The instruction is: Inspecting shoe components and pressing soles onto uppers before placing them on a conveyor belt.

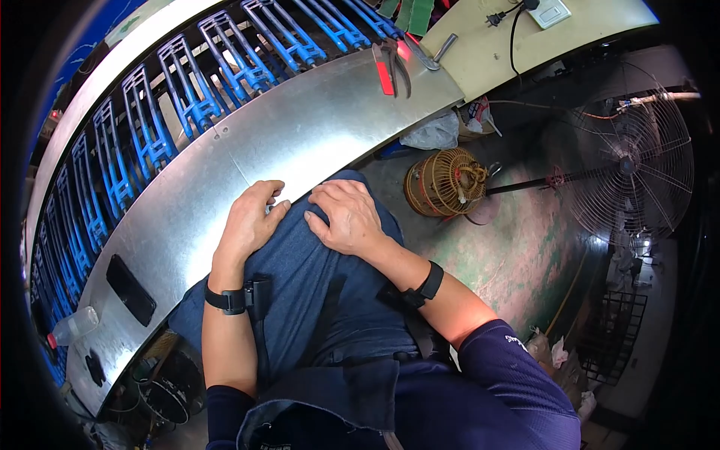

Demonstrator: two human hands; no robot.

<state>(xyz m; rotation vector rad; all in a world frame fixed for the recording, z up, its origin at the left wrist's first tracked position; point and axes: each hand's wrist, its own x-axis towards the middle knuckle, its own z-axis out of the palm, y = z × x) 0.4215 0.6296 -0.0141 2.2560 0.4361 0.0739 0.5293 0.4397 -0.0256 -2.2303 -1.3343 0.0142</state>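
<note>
My left hand (251, 217) rests by the edge of the shiny metal counter (300, 124), beside my thigh. Its fingers are loosely bent, the thumb stands apart, and nothing is in it. On my knee lies my right hand (346, 219), its fingers draped over the dark blue trousers (300, 274) and holding nothing. Beyond the counter, a long curved row of blue fork-shaped metal parts (195, 101) stands side by side. A pair of pliers (394, 71) with a red handle lies at the counter's far right end.
A black phone (130, 290) and a clear bottle (75, 327) are on the counter's left part. At the far right is a pale tabletop (487, 45) with a white socket box (550, 13). A wicker cage (444, 182) and a large fan (628, 163) stand on the right.
</note>
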